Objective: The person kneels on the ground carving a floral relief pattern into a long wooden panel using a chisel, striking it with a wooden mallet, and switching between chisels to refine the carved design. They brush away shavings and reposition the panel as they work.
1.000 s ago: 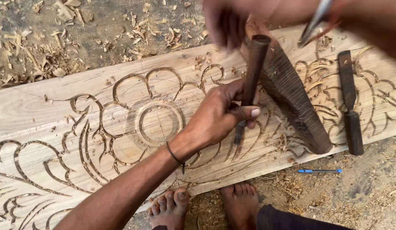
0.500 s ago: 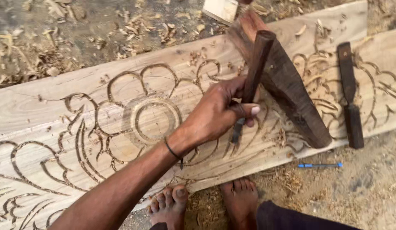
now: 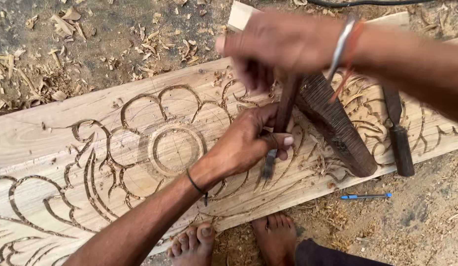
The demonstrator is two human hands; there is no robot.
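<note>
Above chisel [image 3: 278,129], right hand [image 3: 268,47] returned

plank left half: carved plank [image 3: 91,148] lies bare w/ no tools; open passage over the ring motif [image 3: 176,149].
centre: left hand [image 3: 248,140] grips chisel [image 3: 278,128] upright on the wood; forearm crosses diag. from bottom left, blocks that approach.
above: right hand [image 3: 273,47], blurred, hangs over chisel top; no room there.
right: dark ribbed block [image 3: 337,128] just beside chisel; second chisel [image 3: 399,133] lies near; narrow gap between.
near edge: bare feet [image 3: 239,241], blue pen [image 3: 367,196] on ground.
far side: wood chips [image 3: 66,29] on ground, otherwise open.
</note>
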